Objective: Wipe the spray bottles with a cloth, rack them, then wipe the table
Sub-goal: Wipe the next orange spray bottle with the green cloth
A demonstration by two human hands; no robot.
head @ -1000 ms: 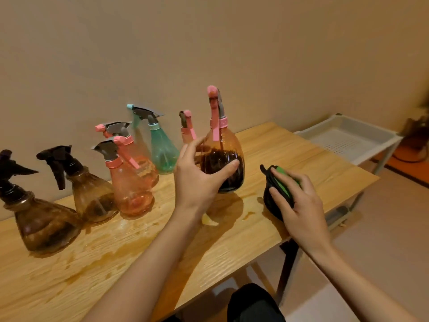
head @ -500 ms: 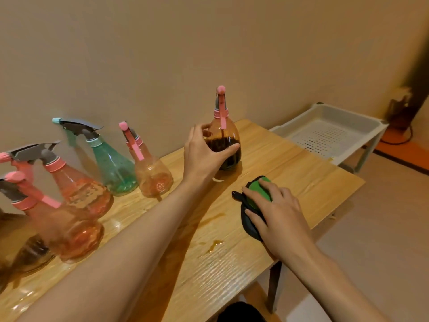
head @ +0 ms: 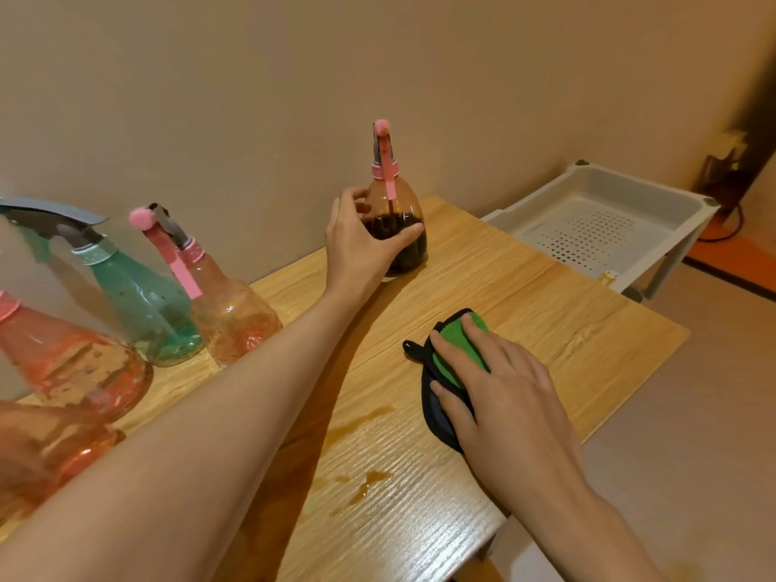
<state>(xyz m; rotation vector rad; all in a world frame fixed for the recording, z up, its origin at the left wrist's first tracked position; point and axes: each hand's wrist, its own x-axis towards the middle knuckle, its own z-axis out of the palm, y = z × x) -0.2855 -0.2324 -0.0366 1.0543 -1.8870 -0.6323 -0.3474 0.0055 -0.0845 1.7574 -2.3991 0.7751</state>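
Observation:
My left hand (head: 361, 241) grips the belly of a brown spray bottle (head: 403, 212) with a pink trigger, standing upright on the wooden table (head: 546, 321) near the wall. Flat fingers of my right hand (head: 495, 392) press on a green and black cloth (head: 453, 338) lying on the table in front of it. Along the wall to the left stand a pink-topped orange bottle (head: 231, 312), a teal bottle (head: 138, 304) and two more orange bottles (head: 75, 367).
A grey perforated rack tray (head: 604, 228) stands past the table's right end. Brown liquid spills (head: 361, 485) lie on the table near my arms. The table's right and front edges drop to the floor.
The view has swung right, and the brown bottle in my left hand now stands farther along the table toward the rack. My right hand stays on the cloth.

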